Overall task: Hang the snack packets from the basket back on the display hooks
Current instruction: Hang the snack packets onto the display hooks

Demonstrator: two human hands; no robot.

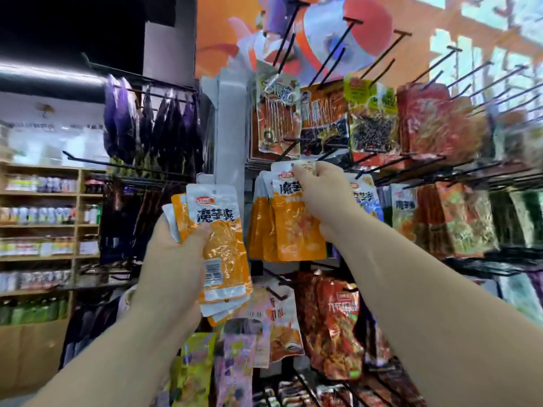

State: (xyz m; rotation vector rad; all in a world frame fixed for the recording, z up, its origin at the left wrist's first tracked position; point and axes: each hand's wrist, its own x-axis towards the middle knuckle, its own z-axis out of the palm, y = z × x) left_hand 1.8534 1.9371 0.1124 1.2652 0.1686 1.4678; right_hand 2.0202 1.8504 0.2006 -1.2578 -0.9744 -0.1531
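Lower centre, the left hand (173,259) grips a fanned stack (223,248) of orange packets, long axis upright, just left of the rack. Higher and further in, the right hand (320,189) pinches the top edge of one packet (296,227) mid-frame, directly below a black hook (289,148). The right hand is nearer that hook, and the packet's hole probably has to go up onto it. Bottle shelves (44,224) stand far left.

The left hand (173,259) holds a stack (223,239), left of and lower than the right hand (321,189), which pinches the top of the front packet (296,227) in a hanging bunch (258,230). An upper row (323,118) hangs above the bunch, a lower row (338,324) below it. Shelves (44,224) stand far left.
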